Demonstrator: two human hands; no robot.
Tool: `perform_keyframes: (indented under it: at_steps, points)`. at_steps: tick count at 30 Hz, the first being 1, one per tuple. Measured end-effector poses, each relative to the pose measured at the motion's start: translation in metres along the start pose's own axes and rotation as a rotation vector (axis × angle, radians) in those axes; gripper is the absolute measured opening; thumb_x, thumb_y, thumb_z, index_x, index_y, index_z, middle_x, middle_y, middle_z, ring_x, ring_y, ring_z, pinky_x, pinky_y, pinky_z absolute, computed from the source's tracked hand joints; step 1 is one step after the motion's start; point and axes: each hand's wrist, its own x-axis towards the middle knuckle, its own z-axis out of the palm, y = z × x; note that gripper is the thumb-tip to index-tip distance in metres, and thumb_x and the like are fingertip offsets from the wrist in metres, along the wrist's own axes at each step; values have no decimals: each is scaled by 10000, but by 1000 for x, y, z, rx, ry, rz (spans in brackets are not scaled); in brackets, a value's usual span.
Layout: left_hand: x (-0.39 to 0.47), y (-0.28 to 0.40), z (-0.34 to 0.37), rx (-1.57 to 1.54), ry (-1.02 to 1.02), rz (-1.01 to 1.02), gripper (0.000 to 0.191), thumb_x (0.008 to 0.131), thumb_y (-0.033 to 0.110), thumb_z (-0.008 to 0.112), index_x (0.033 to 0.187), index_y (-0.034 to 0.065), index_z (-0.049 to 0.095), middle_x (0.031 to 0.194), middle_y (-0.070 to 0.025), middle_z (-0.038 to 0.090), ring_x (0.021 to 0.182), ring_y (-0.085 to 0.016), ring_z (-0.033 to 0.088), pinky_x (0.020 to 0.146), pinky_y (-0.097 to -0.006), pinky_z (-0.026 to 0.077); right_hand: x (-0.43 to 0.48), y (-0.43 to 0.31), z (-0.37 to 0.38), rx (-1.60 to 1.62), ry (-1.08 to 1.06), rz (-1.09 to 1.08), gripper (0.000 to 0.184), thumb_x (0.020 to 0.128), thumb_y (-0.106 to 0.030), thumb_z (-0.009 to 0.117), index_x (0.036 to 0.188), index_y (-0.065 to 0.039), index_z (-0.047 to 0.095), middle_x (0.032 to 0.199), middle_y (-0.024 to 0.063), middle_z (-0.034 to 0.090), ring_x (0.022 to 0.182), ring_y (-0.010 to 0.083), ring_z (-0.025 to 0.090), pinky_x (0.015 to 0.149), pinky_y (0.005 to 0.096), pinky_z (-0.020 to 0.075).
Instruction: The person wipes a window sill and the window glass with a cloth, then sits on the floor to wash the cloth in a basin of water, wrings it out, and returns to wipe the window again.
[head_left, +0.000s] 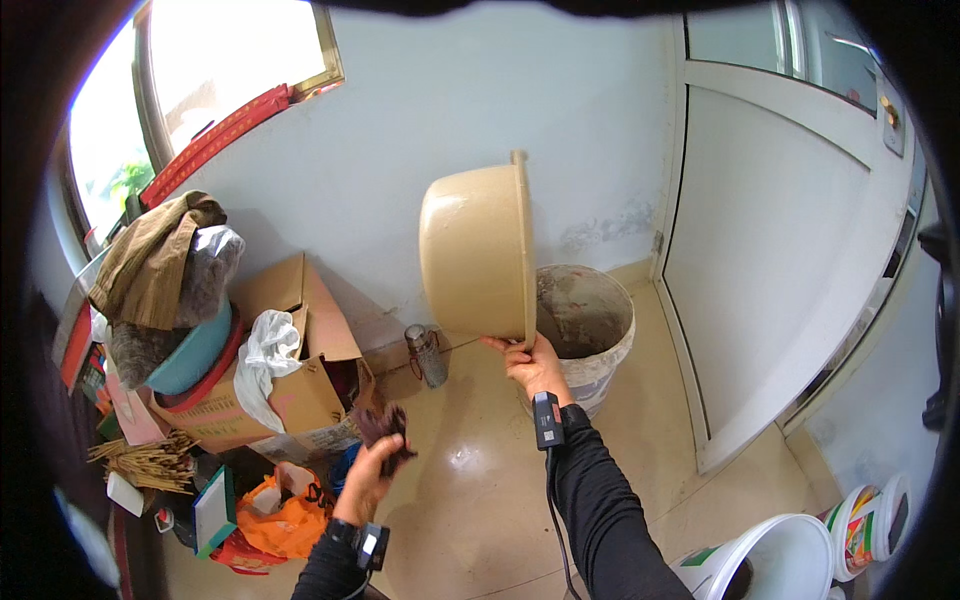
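Note:
My right hand (531, 361) grips the rim of a beige plastic basin (476, 251), which is tipped on its side so that its outer wall and base show and its inside is hidden. Just behind it on the floor stands a stained white bucket (616, 352), dirty inside and partly covered by the basin and my wrist. Lower left, my left hand (369, 472) is closed on a crumpled dark brown cloth (388, 435). A small device is strapped to each wrist.
Cardboard boxes (300, 390), a blue basin (199, 352) with clothing and an orange bag (285, 517) crowd the left. A metal flask (426, 356) stands by the wall. At right are a white door (780, 247), a white bucket (787, 555) and smaller tubs (855, 532).

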Motion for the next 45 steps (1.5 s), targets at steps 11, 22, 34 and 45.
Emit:
perform_keyframes:
  at_steps: [11, 22, 34, 45]
  points:
    - [-28, -48, -21, -83, -8, -118, 421, 790, 91, 670, 1177, 64, 506, 1002, -53, 591, 883, -188, 585, 766, -330, 506, -8, -7, -15, 273, -205, -103, 505, 889, -224, 440, 1309, 49, 374, 1249, 370, 446, 352, 78, 413, 313, 155, 302]
    - [-28, -15, -47, -114, 258, 115, 255, 806, 190, 686, 1013, 72, 596, 895, -29, 626, 807, -148, 599, 689, -302, 486, -53, -5, -14, -169, -25, -104, 325, 907, -136, 466, 1206, -9, 483, 1181, 295, 522, 456, 62, 412, 345, 154, 308]
    - [-41, 25, -75, -119, 498, 720, 399, 808, 81, 690, 1160, 4, 518, 1069, -18, 563, 944, -108, 532, 865, -263, 425, -145, 46, -63, -1617, 446, -42, 422, 689, -61, 581, 1096, 17, 505, 787, 81, 593, 537, 164, 581, 369, 286, 468]
    - [-48, -2, -42, 201, 209, 201, 430, 729, 99, 739, 1093, 30, 522, 973, -26, 568, 852, -101, 546, 714, -250, 472, -149, 79, -182, -1757, 739, 251, 334, 742, -92, 620, 1041, -65, 474, 654, 66, 540, 415, 179, 490, 316, 301, 381]
